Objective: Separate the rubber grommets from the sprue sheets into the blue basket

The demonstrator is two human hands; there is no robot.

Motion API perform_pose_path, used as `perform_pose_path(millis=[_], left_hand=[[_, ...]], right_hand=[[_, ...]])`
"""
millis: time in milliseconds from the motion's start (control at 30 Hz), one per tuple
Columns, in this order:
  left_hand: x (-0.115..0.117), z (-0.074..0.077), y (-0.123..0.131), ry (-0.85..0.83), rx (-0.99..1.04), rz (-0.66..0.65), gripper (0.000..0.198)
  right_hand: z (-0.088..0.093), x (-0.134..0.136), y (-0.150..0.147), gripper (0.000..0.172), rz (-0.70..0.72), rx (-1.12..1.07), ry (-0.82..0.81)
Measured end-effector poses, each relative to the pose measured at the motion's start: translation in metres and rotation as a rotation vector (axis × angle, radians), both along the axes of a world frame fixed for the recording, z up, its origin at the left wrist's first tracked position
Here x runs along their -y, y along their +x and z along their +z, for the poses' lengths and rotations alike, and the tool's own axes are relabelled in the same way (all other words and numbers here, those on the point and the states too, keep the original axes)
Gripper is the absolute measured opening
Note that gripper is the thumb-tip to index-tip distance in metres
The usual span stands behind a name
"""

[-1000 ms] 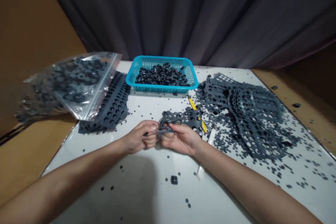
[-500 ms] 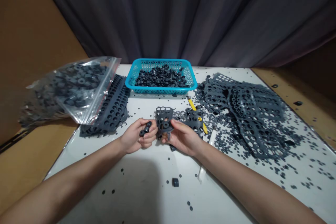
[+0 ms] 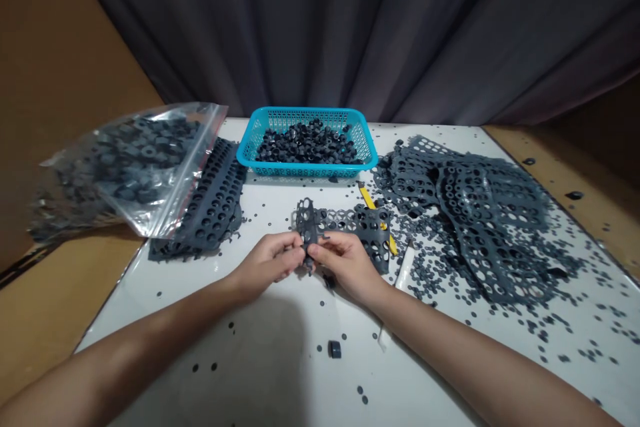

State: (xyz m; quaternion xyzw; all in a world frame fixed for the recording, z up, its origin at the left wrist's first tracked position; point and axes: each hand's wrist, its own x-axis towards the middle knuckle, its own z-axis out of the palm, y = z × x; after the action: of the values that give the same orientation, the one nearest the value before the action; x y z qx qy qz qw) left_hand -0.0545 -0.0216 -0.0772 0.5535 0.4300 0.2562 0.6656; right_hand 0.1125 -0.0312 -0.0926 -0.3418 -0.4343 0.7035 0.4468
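A dark grey perforated rubber sheet (image 3: 373, 233) is held at its left end, low over the white table. That end is folded up into a narrow edge between my two hands. My left hand (image 3: 277, 259) is closed, its thumb and fingertips pinching the folded end. From the other side my right hand (image 3: 345, 263) grips the same sheet, thumb on top. The two thumbs nearly meet. Whatever lies inside my left palm is hidden now. A small black rubber plug (image 3: 335, 349) sits on the table in front of my hands.
A blue basket (image 3: 306, 167) of black rubber pieces stands behind. Left are a zip bag (image 3: 145, 160) of similar pieces and uncut-looking sheets (image 3: 213, 213). Right are punched sheets (image 3: 480, 193), scattered small discs (image 3: 435, 260), a yellow cutter (image 3: 367, 197) and a white-handled tool (image 3: 405, 267).
My left hand has turned over and moved right, onto the sheet; the black pieces seen in its palm are hidden now. The sheet's near end has tilted edge-on.
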Motion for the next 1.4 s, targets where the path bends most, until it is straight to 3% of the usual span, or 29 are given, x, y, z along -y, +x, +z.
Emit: perform_pose_path(millis=[133, 333, 533, 633, 733, 967, 1200, 1300, 1400], left_hand=[[0.004, 0.006, 0.005, 0.291, -0.265, -0.027, 0.028], [0.006, 0.002, 0.004, 0.354, -0.263, -0.052, 0.033], [0.007, 0.003, 0.003, 0.328, -0.195, -0.057, 0.027], [0.008, 0.006, 0.004, 0.327, -0.171, -0.084, 0.029], [0.008, 0.001, 0.006, 0.226, -0.065, -0.107, 0.031], [0.005, -0.017, 0.015, -0.184, 0.227, 0.187, 0.03], [0.004, -0.009, 0.017, -0.301, 0.35, 0.404, 0.033], [0.004, -0.01, 0.016, -0.274, 0.332, 0.359, 0.03], [0.005, -0.014, 0.015, -0.182, 0.296, 0.234, 0.029]], right_hand=[[0.001, 0.003, 0.002, 0.029, -0.031, 0.188, 0.14], [0.002, 0.005, 0.004, 0.028, -0.082, 0.414, 0.265], [0.009, 0.003, 0.005, 0.033, 0.028, 0.474, 0.44], [0.006, 0.0, 0.006, 0.035, 0.111, 0.393, 0.36], [0.0, -0.003, 0.008, 0.037, 0.196, 0.178, 0.133], [-0.001, -0.006, -0.003, 0.032, 0.122, -0.178, -0.133], [-0.001, -0.006, -0.01, 0.032, 0.092, -0.254, -0.147], [-0.002, -0.006, -0.01, 0.032, 0.092, -0.202, -0.096], [-0.005, -0.005, -0.008, 0.033, 0.075, -0.148, -0.065]])
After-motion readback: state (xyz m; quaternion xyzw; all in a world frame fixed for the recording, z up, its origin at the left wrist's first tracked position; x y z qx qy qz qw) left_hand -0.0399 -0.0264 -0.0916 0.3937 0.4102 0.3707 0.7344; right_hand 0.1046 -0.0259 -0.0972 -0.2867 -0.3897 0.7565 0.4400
